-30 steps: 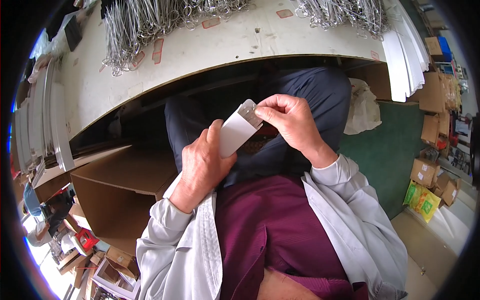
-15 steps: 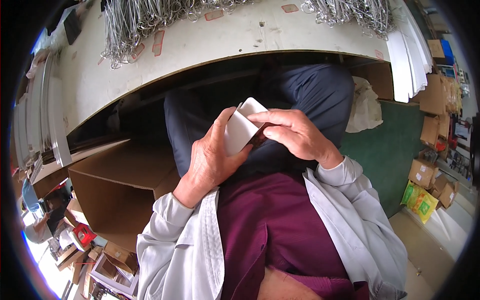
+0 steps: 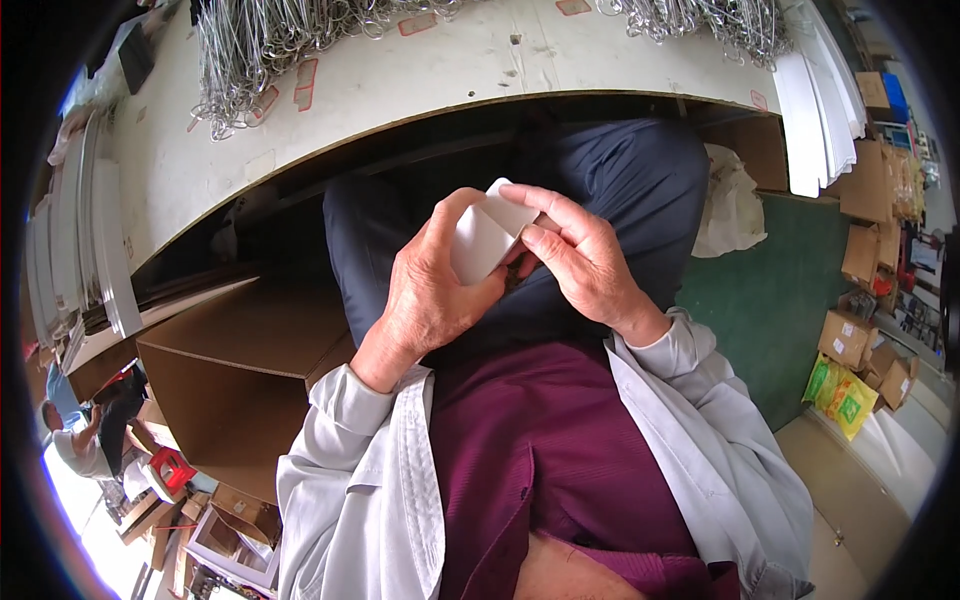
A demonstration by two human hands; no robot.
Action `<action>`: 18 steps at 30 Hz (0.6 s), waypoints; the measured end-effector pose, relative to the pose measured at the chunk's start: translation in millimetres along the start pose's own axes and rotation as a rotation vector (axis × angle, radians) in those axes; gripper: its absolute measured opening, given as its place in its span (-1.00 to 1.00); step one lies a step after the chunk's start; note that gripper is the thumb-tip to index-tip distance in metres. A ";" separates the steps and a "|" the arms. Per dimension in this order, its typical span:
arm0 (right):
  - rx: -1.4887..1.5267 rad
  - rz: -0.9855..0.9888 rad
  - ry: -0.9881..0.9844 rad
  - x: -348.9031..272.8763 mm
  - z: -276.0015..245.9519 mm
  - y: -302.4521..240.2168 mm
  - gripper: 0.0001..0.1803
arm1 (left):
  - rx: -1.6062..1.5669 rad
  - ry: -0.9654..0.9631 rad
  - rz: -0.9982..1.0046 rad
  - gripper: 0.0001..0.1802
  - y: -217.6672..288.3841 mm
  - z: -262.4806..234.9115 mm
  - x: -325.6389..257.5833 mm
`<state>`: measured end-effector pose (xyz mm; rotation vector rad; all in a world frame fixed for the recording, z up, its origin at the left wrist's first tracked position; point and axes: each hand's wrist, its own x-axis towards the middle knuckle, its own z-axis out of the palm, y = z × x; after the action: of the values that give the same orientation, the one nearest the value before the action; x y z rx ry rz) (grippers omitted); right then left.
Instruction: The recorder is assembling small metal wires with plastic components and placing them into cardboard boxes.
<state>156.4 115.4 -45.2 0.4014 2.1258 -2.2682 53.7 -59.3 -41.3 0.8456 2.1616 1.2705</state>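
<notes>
A small white folded card box [image 3: 487, 238] sits between both hands above my lap. My left hand [image 3: 428, 292] wraps around its left side, thumb up along the front face. My right hand [image 3: 583, 258] grips its right end, the fingers curled over the top flap. A small dark item shows between the two hands under the box; what it is cannot be told. My dark blue trousers [image 3: 620, 180] lie behind the hands.
A white worktable [image 3: 420, 70] curves across the top, with heaps of metal wire hooks [image 3: 250, 40] on it. Stacks of white flat cards [image 3: 815, 100] lie at its right end. An open brown carton [image 3: 240, 350] stands at my left. Cardboard boxes [image 3: 860, 340] crowd the floor at right.
The white box has been turned and drawn lower between my hands. My right fingers have closed over its top flap, and both hands have come closer together.
</notes>
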 end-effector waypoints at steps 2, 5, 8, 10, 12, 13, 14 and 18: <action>0.100 -0.027 0.080 -1.0 7.8 7.3 -0.67 | 0.016 0.002 0.008 -0.23 -2.4 1.3 -0.8; 0.098 -0.003 0.170 0.1 19.0 14.4 -0.70 | 0.064 0.004 0.009 -0.27 -5.5 8.0 -3.7; -0.096 0.008 0.146 3.0 13.4 15.8 -0.71 | 0.161 0.003 0.089 -0.28 -7.8 12.9 -7.9; -0.584 -0.248 0.186 3.3 12.6 19.4 -0.72 | 0.114 0.011 0.067 -0.28 -10.1 13.8 -7.8; -0.621 -0.341 0.163 4.6 16.2 12.9 -0.71 | 0.066 0.020 0.044 -0.29 -9.9 14.1 -8.8; -0.655 -0.435 0.142 4.8 17.9 8.9 -0.69 | 0.072 0.027 0.017 -0.29 -8.3 14.0 -9.3; -0.657 -0.418 0.130 3.8 18.6 6.3 -0.68 | 0.078 0.033 -0.008 -0.29 -7.2 13.9 -9.6; -0.122 -0.011 0.175 0.2 27.4 7.9 -0.68 | 0.130 0.103 -0.015 -0.25 -9.7 19.3 -12.8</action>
<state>152.7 87.9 -51.7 0.6058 2.3377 -2.1682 73.0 -60.9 -57.2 0.8295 2.3487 1.2011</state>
